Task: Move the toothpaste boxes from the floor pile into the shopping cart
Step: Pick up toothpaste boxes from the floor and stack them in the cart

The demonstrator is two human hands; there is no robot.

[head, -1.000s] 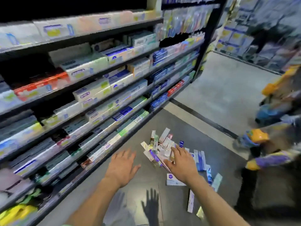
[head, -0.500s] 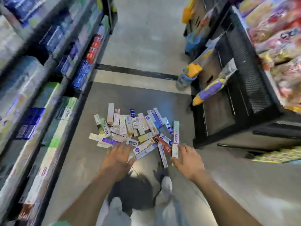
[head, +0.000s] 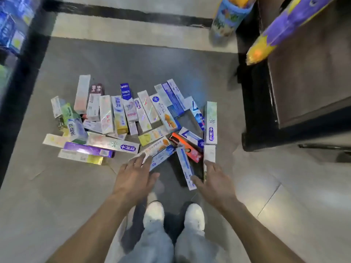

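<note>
- Looking straight down: the toothpaste boxes (head: 131, 120) lie in a loose heap on the grey floor (head: 57, 186), just ahead of my white shoes (head: 153, 213).
- Left hand (head: 135, 177) flat, fingers straight, tips over the near blue-and-white box (head: 161, 155); holding nothing.
- Right hand (head: 215, 182) spread too, beside the white box (head: 209, 153) at the heap's right edge; empty.
- My call: take the loose near boxes first, one per hand, gripping across the narrow sides so the stack behind isn't dragged.
- Shopping cart isn't identifiable here; a dark fixture (head: 266, 111) stands right.
</note>
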